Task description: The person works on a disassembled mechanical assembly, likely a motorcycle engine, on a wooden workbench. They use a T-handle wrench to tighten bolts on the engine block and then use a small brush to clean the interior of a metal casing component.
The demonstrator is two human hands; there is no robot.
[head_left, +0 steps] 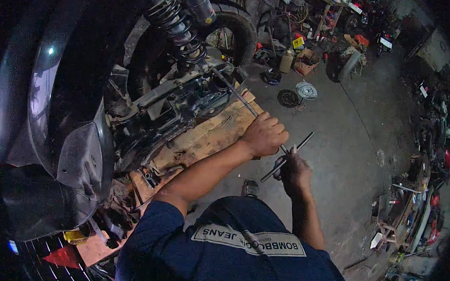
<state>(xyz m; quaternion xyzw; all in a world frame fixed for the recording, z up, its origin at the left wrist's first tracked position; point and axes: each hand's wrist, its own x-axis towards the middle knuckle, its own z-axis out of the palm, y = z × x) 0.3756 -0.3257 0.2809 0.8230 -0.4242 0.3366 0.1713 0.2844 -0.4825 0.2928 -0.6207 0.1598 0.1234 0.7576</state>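
Note:
A long T-handle wrench [241,95] runs slantwise from the lower end of the scooter's shock absorber [176,25] toward me. My left hand [266,135] is closed round its shaft near the handle end. My right hand [294,172] is wrapped round the middle of its crossbar, both ends of which stick out. Where the wrench tip meets the scooter, I cannot make out the fastener. Below the shock absorber lies the dark, greasy engine casing [186,105], beside the rear wheel [243,32].
Stained cardboard [204,139] lies along the casing. Loose tools and parts lie by the scooter's dark body panel [81,158]. On the floor ahead are a black round part [287,98], a silver disc [306,91] and a yellowish bottle [286,61]. Clutter lines the right side.

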